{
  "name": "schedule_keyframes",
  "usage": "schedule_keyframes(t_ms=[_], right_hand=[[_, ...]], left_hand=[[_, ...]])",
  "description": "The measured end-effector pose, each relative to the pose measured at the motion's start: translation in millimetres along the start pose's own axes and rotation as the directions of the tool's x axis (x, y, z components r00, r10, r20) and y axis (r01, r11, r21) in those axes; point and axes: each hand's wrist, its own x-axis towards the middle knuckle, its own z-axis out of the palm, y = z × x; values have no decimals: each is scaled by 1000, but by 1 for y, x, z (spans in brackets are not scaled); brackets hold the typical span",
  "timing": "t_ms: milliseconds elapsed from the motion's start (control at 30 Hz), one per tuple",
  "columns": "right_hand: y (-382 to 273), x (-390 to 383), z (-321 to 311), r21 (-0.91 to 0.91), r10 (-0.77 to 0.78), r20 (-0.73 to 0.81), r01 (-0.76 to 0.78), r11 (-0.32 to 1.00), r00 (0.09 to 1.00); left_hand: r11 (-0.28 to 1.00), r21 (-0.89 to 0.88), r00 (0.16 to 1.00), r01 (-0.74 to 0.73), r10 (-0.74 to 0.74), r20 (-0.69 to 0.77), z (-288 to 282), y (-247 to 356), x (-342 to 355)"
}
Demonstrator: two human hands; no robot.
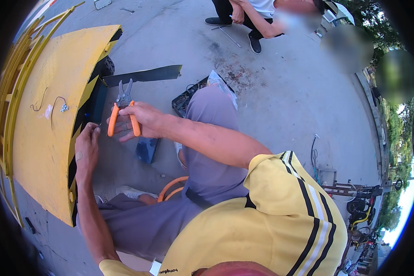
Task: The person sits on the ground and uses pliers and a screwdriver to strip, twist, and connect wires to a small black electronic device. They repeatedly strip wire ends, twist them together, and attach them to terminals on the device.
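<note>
My right hand [147,120] holds wire strippers [124,102] with orange handles; the handles are spread, and the grey jaws point away from me. My left hand [86,149] is beside the striped edge of a yellow metal platform [46,115]. Its thumb and forefinger are pinched together near the strippers' left handle. Something tiny shows at those fingertips, too small to name. A bandage-like patch is on the back of this hand. On the platform lie bent thin wires [53,110] and a small cluster of metal pieces [64,107].
Beyond the strippers a long dark strip [145,75] sticks out from the platform. A black tool tray [177,106] sits past my knee, with a plastic bag [225,87]. A dark blue box [146,149] and orange hose [170,186] are near my feet. Another person [257,16] crouches far right.
</note>
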Motion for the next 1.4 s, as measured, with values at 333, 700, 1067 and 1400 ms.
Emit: schedule_keyframes(t_ms=[333,700,1067,1400], right_hand=[[14,8,14,-356,106,-149,-153,922,983],[53,21,29,-997,-345,66,78,21,936],[61,26,39,-982,-341,157,183,45,927],[55,22,40,-981,-252,88,127,143,964]], left_hand=[[795,-587,956,153,-270,-116,26,-47,-27],[738,-661,935,138,-317,-159,9,-51,-30],[798,-586,962,141,-250,-110,14,-46,-38],[801,-574,960,167,-266,-92,13,-40,-41]])
